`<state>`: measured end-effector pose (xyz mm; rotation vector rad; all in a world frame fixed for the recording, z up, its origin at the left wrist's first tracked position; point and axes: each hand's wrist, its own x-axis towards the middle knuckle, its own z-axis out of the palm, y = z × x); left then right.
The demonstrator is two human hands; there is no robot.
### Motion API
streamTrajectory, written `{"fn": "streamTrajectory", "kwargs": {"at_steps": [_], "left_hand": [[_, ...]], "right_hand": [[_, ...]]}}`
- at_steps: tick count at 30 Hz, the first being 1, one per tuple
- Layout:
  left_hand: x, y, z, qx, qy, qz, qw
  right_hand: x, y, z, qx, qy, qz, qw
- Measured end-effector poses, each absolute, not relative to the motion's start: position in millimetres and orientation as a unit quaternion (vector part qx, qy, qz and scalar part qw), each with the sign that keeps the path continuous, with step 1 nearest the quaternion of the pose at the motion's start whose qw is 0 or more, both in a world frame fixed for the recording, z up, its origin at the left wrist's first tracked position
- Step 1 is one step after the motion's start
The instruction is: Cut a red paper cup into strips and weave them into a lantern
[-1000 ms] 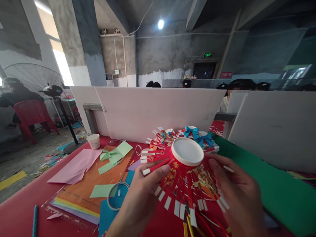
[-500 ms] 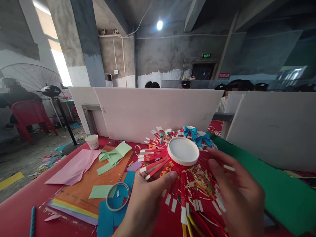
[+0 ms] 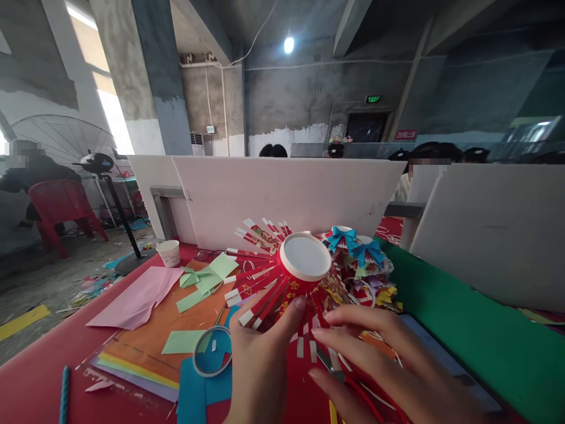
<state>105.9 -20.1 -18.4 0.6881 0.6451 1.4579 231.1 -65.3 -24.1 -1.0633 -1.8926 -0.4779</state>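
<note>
A red and white paper cup (image 3: 305, 257), its side cut into many strips that splay outward, is held up in front of me with its round white base facing me. My left hand (image 3: 269, 341) grips it from below, thumb against the red strips. Just right of the strips, my right hand (image 3: 379, 353) has its fingers apart and holds nothing. Beneath that hand lie red-handled scissors (image 3: 359, 394), partly hidden by the fingers. Behind the cup stand decorated pieces with blue bows (image 3: 368, 252).
Left on the red table are a white cup (image 3: 169, 253), pink paper (image 3: 135, 297), orange sheets (image 3: 145, 347), green pieces (image 3: 212, 274), a tape roll (image 3: 212, 351) on blue paper and a blue pen (image 3: 64, 394). A white partition (image 3: 282, 194) stands behind. A dark tablet-like object (image 3: 454, 365) lies right.
The cut cup has moved left and slightly up with my left hand. My right hand has come away from the strips and lowered, its fingers spreading, and the scissors and tablet-like object show more.
</note>
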Motion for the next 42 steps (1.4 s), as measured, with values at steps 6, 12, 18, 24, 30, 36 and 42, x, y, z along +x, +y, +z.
{"fn": "streamTrajectory", "kwargs": {"at_steps": [6,12,18,24,30,36,42], "left_hand": [[106.3,-22.6,-17.2,0.279,0.256,0.636,0.673],[110.1,-20.2,-19.3,0.259,0.251,0.651,0.668],[113.7,-20.7,-24.5,0.277,0.268,0.66,0.645],[120.5,-26.3,-26.5,0.296,0.277,0.667,0.625],[128.7,-33.9,-23.1,0.289,0.299,0.693,0.589],[129.8,-38.1,-17.8,0.294,0.29,0.696,0.587],[128.2,-39.1,-16.7,0.308,0.265,0.646,0.646]], "right_hand": [[226.7,-55.6,-31.4,-0.428,-0.759,-0.22,0.438],[219.8,-47.5,-37.2,-0.416,-0.738,-0.255,0.466],[217.1,-45.3,-39.4,-0.412,-0.719,-0.271,0.489],[221.0,-48.9,-36.8,-0.424,-0.692,-0.171,0.558],[216.8,-52.1,-35.2,-0.449,-0.629,-0.028,0.634],[213.9,-54.0,-34.4,-0.451,-0.604,0.001,0.657],[219.6,-56.5,-34.8,-0.459,-0.573,0.013,0.679]]}}
